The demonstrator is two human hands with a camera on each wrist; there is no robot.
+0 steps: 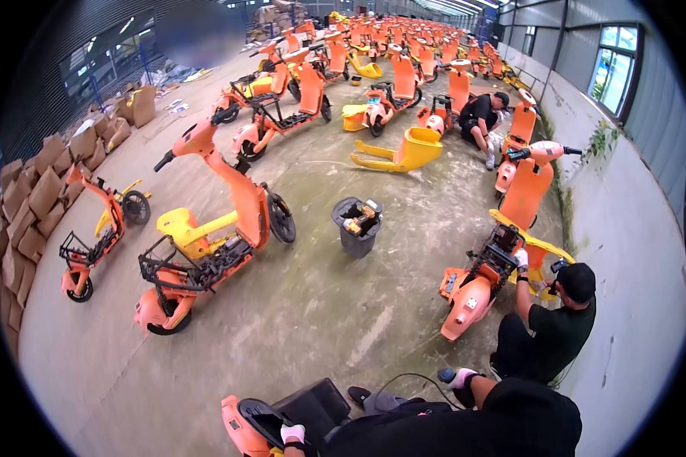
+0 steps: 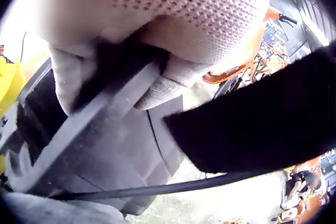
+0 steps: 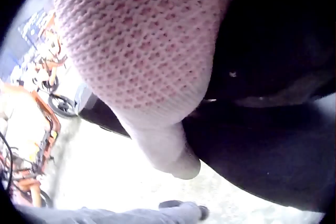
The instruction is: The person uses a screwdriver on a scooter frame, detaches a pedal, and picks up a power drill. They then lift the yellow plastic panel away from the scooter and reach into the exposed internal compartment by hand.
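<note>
My left hand (image 1: 292,434), in a white and pink knit glove, is low in the head view beside an orange scooter (image 1: 240,430). In the left wrist view its fingers curl over the edge of a black plastic panel (image 2: 100,111), thumb on one side and fingertips on the other. A flat black slab (image 1: 320,404) lies by that scooter. My right hand (image 1: 463,378), gloved likewise, holds a dark handheld tool (image 1: 446,375) with a blue-grey end. The tool's black body (image 3: 102,116) shows past the glove in the right wrist view, its grip mostly hidden.
A gloved person (image 1: 560,327) crouches at a stripped scooter (image 1: 472,297) on the right. Farther back another person (image 1: 480,122) squats. A grey bin (image 1: 357,236) holding yellow tools stands mid-floor. A thin cable (image 1: 411,375) arcs near my legs. Several scooters (image 1: 236,190) fill the hall.
</note>
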